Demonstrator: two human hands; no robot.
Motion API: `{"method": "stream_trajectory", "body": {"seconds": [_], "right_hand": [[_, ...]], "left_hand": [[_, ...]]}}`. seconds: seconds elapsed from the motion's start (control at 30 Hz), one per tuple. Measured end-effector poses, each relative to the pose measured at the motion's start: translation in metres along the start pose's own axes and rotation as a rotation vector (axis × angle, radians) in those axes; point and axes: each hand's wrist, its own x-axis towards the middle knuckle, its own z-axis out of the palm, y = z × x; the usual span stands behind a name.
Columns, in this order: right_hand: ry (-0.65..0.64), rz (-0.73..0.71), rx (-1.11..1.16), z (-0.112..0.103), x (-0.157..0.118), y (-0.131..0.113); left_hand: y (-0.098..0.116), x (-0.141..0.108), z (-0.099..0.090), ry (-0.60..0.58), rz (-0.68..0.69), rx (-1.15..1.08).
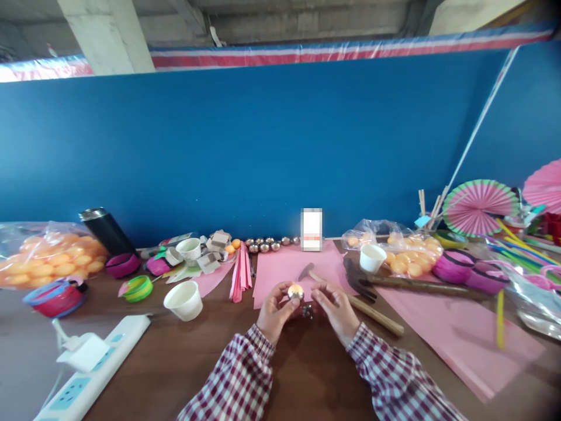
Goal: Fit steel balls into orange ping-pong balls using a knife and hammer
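Observation:
My left hand (pixel 274 310) is closed around a small ball (pixel 295 292), orange on top and shiny silver lower down. To its right, my right hand (pixel 339 310) has thumb and forefinger drawn together in a pinch; what they hold, if anything, is too small to make out. Between the hands, small shiny dark-silver pieces (pixel 308 311) lie on the brown table (pixel 302 380). Just beyond is a hammer (pixel 376 316) with a wooden handle, its head resting on pink paper (pixel 276 272). Several silver balls (pixel 265 248) are lined up behind that paper.
White paper cups (pixel 183 300) stand at left and right. Bags of orange balls (pixel 52 257) sit on both sides. A second hammer (pixel 429 286) lies at right near pink sheets (pixel 464 333). A power strip (pixel 94 368) occupies the left front; a blue partition (pixel 245 146) rises behind.

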Motion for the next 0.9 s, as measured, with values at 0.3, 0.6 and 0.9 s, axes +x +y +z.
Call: {"method": "stream_trajectory", "body": {"seconds": [0.3,0.6,0.9], "right_hand": [[-0.044,0.121,0.221,0.002,-0.001,0.003],[-0.13,-0.027,-0.008,0.007,-0.004,-0.004],[-0.137,-0.12,-0.139,0.01,-0.005,-0.012]], "left_hand": [[-0.009,0.005,-0.004,0.011,0.174,0.297],[-0.003,-0.002,0.003,0.067,0.214,0.392],[0.002,-0.007,0.006,-0.021,0.322,0.488]]}}
